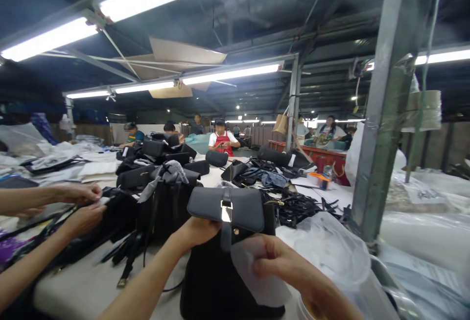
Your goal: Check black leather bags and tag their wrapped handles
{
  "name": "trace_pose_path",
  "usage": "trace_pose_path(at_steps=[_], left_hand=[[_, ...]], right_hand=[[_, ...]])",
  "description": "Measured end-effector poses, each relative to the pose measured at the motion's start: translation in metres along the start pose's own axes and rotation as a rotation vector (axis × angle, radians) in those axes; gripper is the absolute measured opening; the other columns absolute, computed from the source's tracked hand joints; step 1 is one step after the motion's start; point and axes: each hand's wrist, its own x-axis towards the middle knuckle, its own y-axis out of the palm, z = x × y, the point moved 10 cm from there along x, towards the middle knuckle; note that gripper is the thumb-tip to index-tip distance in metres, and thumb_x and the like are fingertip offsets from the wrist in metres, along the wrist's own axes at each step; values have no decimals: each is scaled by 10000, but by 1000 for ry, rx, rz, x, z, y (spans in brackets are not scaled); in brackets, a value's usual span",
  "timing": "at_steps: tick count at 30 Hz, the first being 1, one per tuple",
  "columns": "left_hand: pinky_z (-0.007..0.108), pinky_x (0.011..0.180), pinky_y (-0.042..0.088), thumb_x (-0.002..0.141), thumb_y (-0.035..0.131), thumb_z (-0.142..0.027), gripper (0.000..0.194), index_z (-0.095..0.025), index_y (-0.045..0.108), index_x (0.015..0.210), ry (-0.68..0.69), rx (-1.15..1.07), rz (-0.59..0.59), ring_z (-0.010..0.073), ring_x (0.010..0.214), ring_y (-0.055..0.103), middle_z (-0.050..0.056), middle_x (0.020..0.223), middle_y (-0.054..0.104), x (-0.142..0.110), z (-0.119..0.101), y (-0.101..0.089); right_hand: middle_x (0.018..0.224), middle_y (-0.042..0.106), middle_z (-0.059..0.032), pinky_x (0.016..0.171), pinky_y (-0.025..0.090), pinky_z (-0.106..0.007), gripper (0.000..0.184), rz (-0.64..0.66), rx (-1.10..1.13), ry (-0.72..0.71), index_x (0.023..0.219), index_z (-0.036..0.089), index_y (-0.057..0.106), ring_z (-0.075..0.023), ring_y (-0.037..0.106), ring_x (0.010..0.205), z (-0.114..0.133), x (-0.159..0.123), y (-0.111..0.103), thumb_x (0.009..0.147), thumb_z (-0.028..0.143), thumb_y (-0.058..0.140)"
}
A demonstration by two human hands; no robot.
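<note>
Fluorescent tubes (47, 39) lit a factory floor, and a long pale worktable (73, 281) ran from the lower left of the frame toward its centre. At lower centre stood a black leather-look flap handbag (216, 209), upright, with a silver buckle (226, 211) on its flap. The person's left hand (198, 232) rested against the flap's lower edge; its fingers were hidden, so its grip could not be told. The right hand (279, 266) pinched a thin white tissue sheet (253, 276) against the bag's front. At lower right lay a crumpled clear plastic bag (323, 251). Further black bags (165, 207) and a heap of black straps (297, 207) lay unwrapped on the table. A co-worker's hand (79, 193) worked at far left.
</note>
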Motion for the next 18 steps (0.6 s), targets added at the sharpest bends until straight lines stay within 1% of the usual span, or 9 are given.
trace_pose_path(at_steps=[2, 5, 7, 9, 10, 13, 14, 16, 18], left_hand=[[428, 943, 472, 573, 686, -117, 159, -273, 652, 566, 9, 7, 28, 347, 1036, 632, 51, 737, 747, -4, 3, 3], [436, 949, 468, 593, 678, -128, 145, -267, 673, 636, 7, 11, 66, 344, 1044, 628, 55, 752, 749, -5, 5, 5], [433, 958, 467, 595, 692, -145, 159, -257, 691, 708, 3, 7, 79, 335, 1044, 625, 50, 795, 756, -2, 5, 4], [431, 961, 468, 580, 709, -152, 189, -249, 695, 742, -1, -1, 90, 331, 1046, 620, 45, 833, 760, 2, 3, 3], [430, 962, 469, 569, 715, -150, 189, -247, 692, 729, -2, -7, 97, 334, 1055, 614, 45, 834, 760, 3, 1, 3], [430, 952, 475, 536, 721, -140, 145, -247, 657, 609, 0, -32, 124, 352, 1096, 596, 50, 776, 751, 2, -5, 6], [435, 947, 477, 537, 718, -144, 134, -246, 651, 592, 2, -42, 130, 356, 1105, 592, 50, 765, 749, -1, -8, 8], [453, 948, 473, 571, 686, -153, 113, -237, 679, 646, 6, -63, 137, 355, 1116, 589, 47, 791, 750, -9, -13, 11], [469, 985, 440, 590, 619, -111, 242, -222, 715, 782, -4, -162, 169, 341, 1150, 574, 46, 885, 750, -22, -15, 17]], right_hand=[[712, 670, 18, 586, 413, -211, 285, -20, 27, -10, 885, 145, 700, -109, 560, 607, -1, 3, 0, 613, 178, 623], [612, 624, 29, 529, 405, -215, 176, -79, 10, 24, 782, 153, 691, -110, 540, 545, -9, 6, -3, 627, 215, 638], [575, 600, 28, 510, 411, -220, 126, -54, -3, 52, 723, 151, 672, -110, 536, 514, -12, 7, 2, 644, 247, 652], [593, 605, 18, 532, 444, -230, 163, -10, 6, 55, 727, 144, 677, -112, 552, 523, -8, 6, 9, 666, 295, 674], [602, 605, 15, 546, 459, -234, 193, 4, 15, 55, 730, 139, 680, -113, 561, 530, -6, 5, 12, 671, 323, 686], [603, 584, 20, 562, 483, -236, 268, -1, 31, 62, 722, 138, 680, -111, 573, 534, -1, 5, 15, 675, 401, 713], [592, 572, 24, 561, 487, -236, 295, -21, 33, 67, 716, 140, 677, -109, 570, 530, -2, 6, 14, 675, 430, 718], [579, 558, 29, 565, 494, -241, 353, -96, 51, 80, 726, 147, 678, -110, 564, 530, -5, 8, 7, 653, 487, 739], [588, 571, 26, 573, 500, -256, 427, -191, 87, 90, 767, 153, 686, -121, 571, 539, -11, 9, -2, 609, 543, 762]])
